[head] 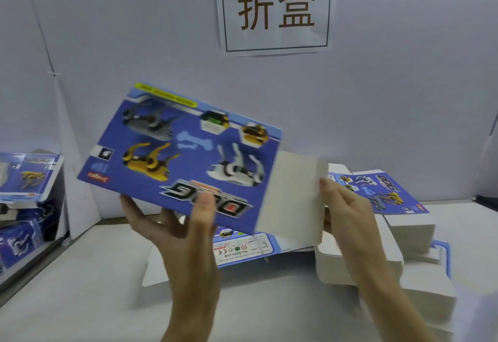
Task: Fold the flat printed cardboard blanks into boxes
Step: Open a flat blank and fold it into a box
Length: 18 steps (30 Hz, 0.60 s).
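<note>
A blue printed cardboard blank point(186, 153) is held up above the middle of the tabletop point(80, 287), tilted, its printed face toward the camera and upside down, showing robot dogs, a bone and the word "DOG". The left hand point(177, 231) is clamped on its lower edge — thumb on the printed face over the lettering, fingers behind. At the blank's right end a plain grey flap point(293, 196) stands out, unprinted side showing. The right hand point(347, 212) meets the flap's right edge with its fingertips; fingers lie close together and extended, pressed against the flap rather than wrapped around it.

Under the held piece another blank point(242, 247) lies flat on the tabletop, with a warning label and item number visible. Toward the right edge of the tabletop sits a thick stack of flat blanks point(404, 234), the top one printed side up, with more grey-sided blanks spread just in front of it. At the left edge, folded boxes point(27, 177) of the same print are piled on a lower shelf. On the grey back wall hangs a paper sign point(275, 7) with two large characters in a frame.
</note>
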{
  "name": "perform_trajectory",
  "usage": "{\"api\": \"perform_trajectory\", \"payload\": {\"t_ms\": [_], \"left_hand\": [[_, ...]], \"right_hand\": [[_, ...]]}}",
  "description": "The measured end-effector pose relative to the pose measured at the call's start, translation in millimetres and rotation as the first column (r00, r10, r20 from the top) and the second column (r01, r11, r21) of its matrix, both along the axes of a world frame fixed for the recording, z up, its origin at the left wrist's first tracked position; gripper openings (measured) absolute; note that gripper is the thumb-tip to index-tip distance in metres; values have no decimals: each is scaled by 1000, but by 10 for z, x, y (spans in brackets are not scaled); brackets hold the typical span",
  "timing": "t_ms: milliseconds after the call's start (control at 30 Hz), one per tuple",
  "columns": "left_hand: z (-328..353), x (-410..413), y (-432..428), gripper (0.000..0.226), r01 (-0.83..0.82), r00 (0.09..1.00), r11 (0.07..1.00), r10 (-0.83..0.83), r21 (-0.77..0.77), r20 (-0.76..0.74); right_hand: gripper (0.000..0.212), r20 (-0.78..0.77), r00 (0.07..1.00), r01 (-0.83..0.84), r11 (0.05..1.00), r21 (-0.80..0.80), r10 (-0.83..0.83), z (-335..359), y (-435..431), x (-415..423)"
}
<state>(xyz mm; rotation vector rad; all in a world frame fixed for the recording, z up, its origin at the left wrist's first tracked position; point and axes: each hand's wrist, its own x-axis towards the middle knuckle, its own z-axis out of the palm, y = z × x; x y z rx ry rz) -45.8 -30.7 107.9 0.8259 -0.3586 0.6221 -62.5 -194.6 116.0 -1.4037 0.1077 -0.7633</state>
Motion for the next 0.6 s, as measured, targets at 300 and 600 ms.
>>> {"api": "perform_trajectory", "payload": {"t_ms": [300,600], "left_hand": [[-90,106,-49,90,193,959,964,-225,-185,-172],[-96,36,-79,95,171,974,982,-180,-80,-136]], "right_hand": [[51,347,710,-693,520,499,613,-15,189,-81],[34,198,928,-371,752,545,315,11,249,-20]]}}
